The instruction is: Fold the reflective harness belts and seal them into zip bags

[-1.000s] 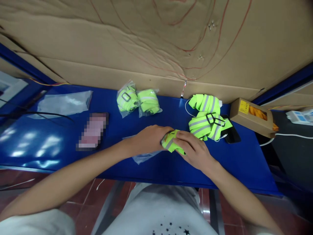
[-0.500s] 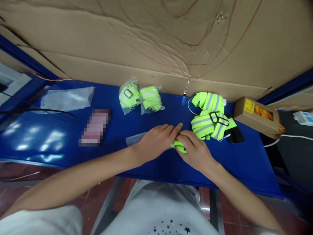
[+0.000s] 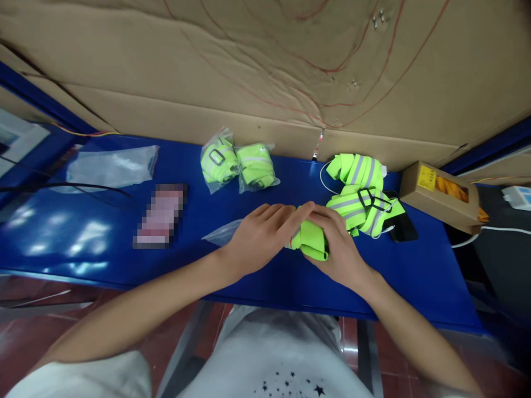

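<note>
Between my two hands is a rolled neon-yellow reflective strap (image 3: 312, 241), with a bit of red and grey showing near its left side. My left hand (image 3: 265, 232) closes over its left end, fingers curled and thumb toward the right. My right hand (image 3: 338, 243) wraps its far and right sides. Much of the roll is hidden by the fingers. A clear plastic bag (image 3: 223, 234) sticks out to the left from under my left hand; whether that hand grips it, I cannot tell. Just beyond my right hand lie loose reflective straps (image 3: 352, 207) with black buckles.
Two bagged yellow rolls (image 3: 219, 160) stand by the cardboard wall (image 3: 186, 119). A flat clear bag (image 3: 110, 167) and a pixelated phone-shaped item (image 3: 161, 215) lie left on the blue table (image 3: 199, 202). At right are a black phone (image 3: 404, 228), a white cable and a cardboard box (image 3: 440, 193).
More of the yellow roll shows between my hands now, as it has turned and come out from under the fingers. The plastic bag by my left hand has shifted a little left.
</note>
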A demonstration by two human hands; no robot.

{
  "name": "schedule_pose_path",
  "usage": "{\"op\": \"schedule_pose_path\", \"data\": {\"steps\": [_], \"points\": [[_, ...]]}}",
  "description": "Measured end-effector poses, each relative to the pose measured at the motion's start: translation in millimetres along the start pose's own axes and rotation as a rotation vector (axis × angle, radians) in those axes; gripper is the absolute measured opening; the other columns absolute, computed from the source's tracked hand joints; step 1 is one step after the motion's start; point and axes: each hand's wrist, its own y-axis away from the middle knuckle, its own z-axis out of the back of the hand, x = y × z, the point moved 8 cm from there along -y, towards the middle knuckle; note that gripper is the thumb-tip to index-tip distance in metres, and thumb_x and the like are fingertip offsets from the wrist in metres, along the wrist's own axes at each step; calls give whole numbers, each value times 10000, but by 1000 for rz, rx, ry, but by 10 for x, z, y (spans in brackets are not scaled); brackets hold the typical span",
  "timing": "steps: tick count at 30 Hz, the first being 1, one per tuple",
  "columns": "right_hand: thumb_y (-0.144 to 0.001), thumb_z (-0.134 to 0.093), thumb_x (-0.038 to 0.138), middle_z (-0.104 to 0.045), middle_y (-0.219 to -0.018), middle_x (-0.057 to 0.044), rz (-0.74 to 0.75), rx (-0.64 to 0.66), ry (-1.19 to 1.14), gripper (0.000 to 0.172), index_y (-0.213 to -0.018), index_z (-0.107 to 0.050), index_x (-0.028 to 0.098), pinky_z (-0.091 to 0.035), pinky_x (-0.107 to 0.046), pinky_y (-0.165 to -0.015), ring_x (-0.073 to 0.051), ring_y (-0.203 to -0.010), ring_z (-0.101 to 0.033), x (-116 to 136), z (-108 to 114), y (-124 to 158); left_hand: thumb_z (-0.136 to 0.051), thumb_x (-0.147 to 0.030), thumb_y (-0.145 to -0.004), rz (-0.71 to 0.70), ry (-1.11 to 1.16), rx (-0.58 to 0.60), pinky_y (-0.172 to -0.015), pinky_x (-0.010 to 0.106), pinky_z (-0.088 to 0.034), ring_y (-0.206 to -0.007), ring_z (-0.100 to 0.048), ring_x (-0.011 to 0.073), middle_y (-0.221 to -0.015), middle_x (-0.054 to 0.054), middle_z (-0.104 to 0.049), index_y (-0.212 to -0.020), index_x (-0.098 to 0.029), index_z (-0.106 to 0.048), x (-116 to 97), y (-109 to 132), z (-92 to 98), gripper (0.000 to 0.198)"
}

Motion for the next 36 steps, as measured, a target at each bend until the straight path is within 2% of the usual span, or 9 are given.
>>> {"op": "schedule_pose_path", "data": {"steps": [3,9,13,17,20,24,29,32,36], "points": [[-895,-603,72,-549,-1423,-152,38,9,-29,654,-1495,-436,269,-543,-494,-1073,-307,-1378,-543,-31,2,39,-451,-97,-1009,-15,-24,-58,-805,382,-554,-1019,-726,261,-1163,129,-743,-1504,-133,-365,3,-33,14,504],[-950,-534,34,-655,-1271,-149,213,-44,180,664,-1563,-419,261,-594,-458,-1029,-301,-1278,-630,97,3,113,-518,-235,-1001,178,104,-45,-877,399,-570,-1141,-714,288,-1301,174,-707,-1473,-120,-434,185,3,-101,493],[-952,-567,36,-707,-1191,-155,310,-12,215,599,-1526,-474,182,-602,-472,-1031,-311,-1232,-661,235,-80,129,-555,-237,-992,153,182,10,-803,390,-578,-982,-761,269,-1144,131,-770,-1267,-117,-590,164,142,-208,302],[-969,-540,45,-712,-1228,-147,306,73,158,565,-1513,-490,187,-614,-450,-1028,-281,-1233,-671,259,-177,147,-503,-227,-1026,122,275,28,-784,367,-570,-890,-759,229,-1028,98,-780,-1125,-139,-620,116,279,-247,177],[-985,-536,75,-719,-1226,-142,331,82,144,529,-1501,-497,184,-621,-438,-1022,-269,-1226,-680,311,-194,183,-510,-205,-1025,130,351,43,-821,375,-568,-935,-751,233,-1056,101,-769,-1142,-137,-604,112,333,-222,165],[-964,-556,59,-750,-1174,-144,387,74,182,459,-1416,-572,139,-626,-426,-1007,-270,-1183,-704,419,-215,230,-554,-208,-1014,114,500,135,-857,384,-572,-978,-736,237,-1087,91,-753,-1150,-139,-602,98,376,-226,159],[-979,-527,120,-781,-1128,-98,360,100,173,416,-1382,-606,186,-660,-366,-837,-233,-1081,-751,433,-257,196,-531,-134,-992,152,562,208,-896,356,-575,-990,-736,223,-1076,72,-756,-1170,-144,-621,84,445,-292,199],[-979,-531,134,-788,-1118,-82,350,108,179,398,-1363,-615,201,-653,-371,-830,-228,-1069,-754,422,-266,177,-517,-136,-987,172,528,201,-946,357,-578,-1078,-726,227,-1193,94,-745,-1285,-134,-597,88,465,-307,309],[-972,-544,125,-796,-1091,-86,424,104,264,335,-1281,-660,181,-640,-372,-812,-233,-1035,-755,477,-291,230,-550,-176,-967,126,352,209,-1116,499,-504,-1239,-674,297,-1318,173,-700,-1316,-88,-588,92,512,-332,361]]}}
